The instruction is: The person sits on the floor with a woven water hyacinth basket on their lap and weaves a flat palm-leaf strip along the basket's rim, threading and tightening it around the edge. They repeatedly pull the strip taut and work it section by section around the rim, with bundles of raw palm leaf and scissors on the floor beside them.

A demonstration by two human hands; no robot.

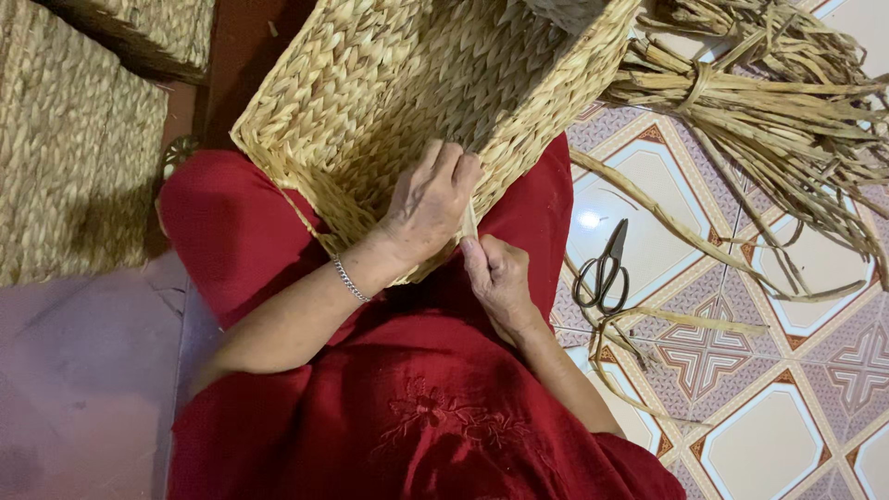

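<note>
Resting on the red-clad lap at frame centre, the rectangular woven straw basket (pixel 407 83) is pressed by the left hand (pixel 428 199), fingers spread flat on its rim. Just right, the right hand (pixel 498 278) pinches a pale straw strand (pixel 470 220). Black scissors (pixel 604 268) lie on the patterned tile floor (pixel 787 417) further right.

My woven basket (pixel 417 83) runs off the top edge, so its far end is out of view. My left hand (pixel 428 206) covers part of the near rim, and its palm is hidden. Right hand (pixel 498 282) pinches a strand (pixel 470 222), most of it hidden btwn my fingers. Dried reed bundle (pixel 769 102) is cut off at the far right. Scissors (pixel 604 270): blade tips too small to tell.
</note>
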